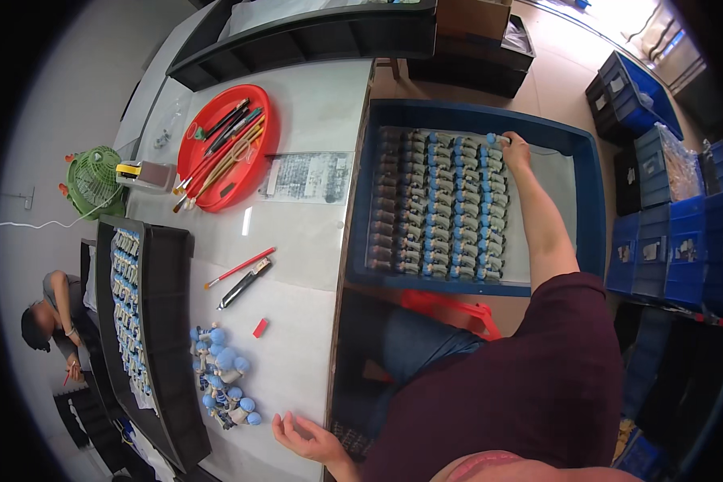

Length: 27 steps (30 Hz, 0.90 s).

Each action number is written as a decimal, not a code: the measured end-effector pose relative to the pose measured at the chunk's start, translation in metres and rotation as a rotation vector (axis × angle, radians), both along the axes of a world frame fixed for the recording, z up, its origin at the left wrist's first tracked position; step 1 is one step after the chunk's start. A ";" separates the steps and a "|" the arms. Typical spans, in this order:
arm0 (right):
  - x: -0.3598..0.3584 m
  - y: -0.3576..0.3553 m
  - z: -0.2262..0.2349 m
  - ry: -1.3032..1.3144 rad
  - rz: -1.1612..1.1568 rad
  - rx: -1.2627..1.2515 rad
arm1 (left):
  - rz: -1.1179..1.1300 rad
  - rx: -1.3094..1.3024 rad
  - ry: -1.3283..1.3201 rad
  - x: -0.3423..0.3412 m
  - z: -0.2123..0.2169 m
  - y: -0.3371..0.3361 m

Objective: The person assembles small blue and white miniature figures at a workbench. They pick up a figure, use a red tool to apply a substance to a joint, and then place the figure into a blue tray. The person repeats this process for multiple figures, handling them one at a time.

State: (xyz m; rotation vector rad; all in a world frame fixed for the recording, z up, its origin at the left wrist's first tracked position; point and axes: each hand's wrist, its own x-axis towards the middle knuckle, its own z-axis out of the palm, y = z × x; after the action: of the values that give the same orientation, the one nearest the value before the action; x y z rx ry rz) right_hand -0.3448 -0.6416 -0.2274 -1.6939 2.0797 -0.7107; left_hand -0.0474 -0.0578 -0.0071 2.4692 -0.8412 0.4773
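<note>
My right hand point(516, 150) reaches over the blue tray point(590, 201) and pinches a small figurine point(493, 140) with a light blue cap at the far end of the rightmost row. Several rows of like figurines point(438, 207) lie side by side in that tray, on a pale liner. My left hand point(304, 439) is above the white table's near edge, palm up, fingers apart and holding nothing. Just beyond it on the tabletop lies a loose heap of blue-capped figurines point(226, 359). The right fingertips partly cover the pinched figurine.
On the table point(297, 317) are a red round tray point(267, 120) of brushes and pens, a paintbrush point(241, 267), a black cutter point(245, 283) and a red piece point(260, 328). A black crate point(165, 321) holds more figurines. A green fan point(94, 182) stands behind; a co-worker point(60, 309) sits at left.
</note>
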 end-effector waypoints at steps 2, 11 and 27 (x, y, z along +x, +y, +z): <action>0.000 -0.012 -0.008 -0.008 0.032 0.058 | -0.006 -0.003 -0.013 -0.001 -0.001 -0.004; 0.003 -0.017 -0.016 0.002 0.044 0.076 | 0.004 0.046 -0.029 0.000 -0.001 -0.006; 0.009 0.025 -0.009 -0.305 0.087 -0.313 | 0.030 -0.083 0.014 0.003 0.000 -0.004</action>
State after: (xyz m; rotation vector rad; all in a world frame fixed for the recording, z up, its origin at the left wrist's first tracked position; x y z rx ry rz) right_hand -0.3354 -0.6167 -0.2362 -1.6921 1.7436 -1.2330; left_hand -0.0442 -0.0622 -0.0075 2.4092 -0.7640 0.4955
